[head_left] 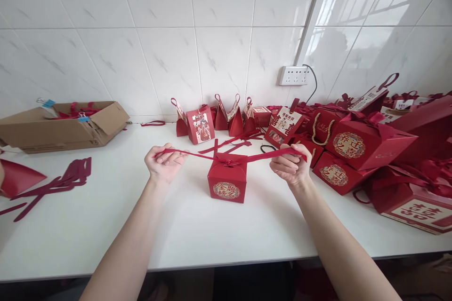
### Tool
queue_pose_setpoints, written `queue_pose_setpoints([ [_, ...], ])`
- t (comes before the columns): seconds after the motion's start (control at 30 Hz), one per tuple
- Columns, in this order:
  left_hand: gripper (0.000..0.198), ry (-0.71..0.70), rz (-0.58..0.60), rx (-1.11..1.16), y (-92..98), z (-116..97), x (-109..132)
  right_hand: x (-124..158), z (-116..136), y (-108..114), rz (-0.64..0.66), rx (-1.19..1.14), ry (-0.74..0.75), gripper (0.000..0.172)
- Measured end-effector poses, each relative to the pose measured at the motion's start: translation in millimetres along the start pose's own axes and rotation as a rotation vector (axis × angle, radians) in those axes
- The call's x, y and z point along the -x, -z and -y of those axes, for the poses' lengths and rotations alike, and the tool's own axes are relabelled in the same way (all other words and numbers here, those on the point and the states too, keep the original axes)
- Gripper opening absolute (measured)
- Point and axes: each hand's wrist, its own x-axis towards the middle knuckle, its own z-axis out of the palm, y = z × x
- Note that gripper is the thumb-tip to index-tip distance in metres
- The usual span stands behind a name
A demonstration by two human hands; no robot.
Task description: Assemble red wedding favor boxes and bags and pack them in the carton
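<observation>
One tiled wall (158, 0): pale, marbled, rising behind the red gift box (227, 181).
White table (197, 240): under the red gift box, spreading to both sides of it.
Box pile (363, 146): red cartons with bows and rope handles, heaped to the right of the red gift box.
Cardboard carton (52, 138): open, far left of the red gift box and behind it, with red ribbon inside.
Small upright boxes (236, 124): in a row behind the red gift box, near the wall.
Red gift box itself: upright between the two hands, gold lettering facing the person.
Left hand (165, 162): left of the red gift box, fingers curled, pinching one ribbon end.
Right hand (291, 164): right of the red gift box, fingers folded tightly over the other end.
Ribbon (264, 156): red, stretched across the red gift box's top, gathered at its middle.
</observation>
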Motion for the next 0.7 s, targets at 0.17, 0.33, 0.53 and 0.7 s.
queue_pose_setpoints([
  [0.17,0.038,-0.178,-0.089,-0.129,6.2,-2,-6,3,2,6,0.411,-0.357,0.004,0.035],
  [0.33,0.024,-0.413,-0.453,-0.464,2.9,6,-16,4,9,11,0.729,-0.256,0.145,0.047],
  [0.53,0.023,-0.304,-0.026,-0.751,-16.5,22,-5,-2,15,-12,0.041,1.031,0.145,0.057],
  [0.7,0.039,0.289,0.422,-0.993,-25.5,27,7,-1,-7,-33,0.078,1.133,-0.512,0.051],
])
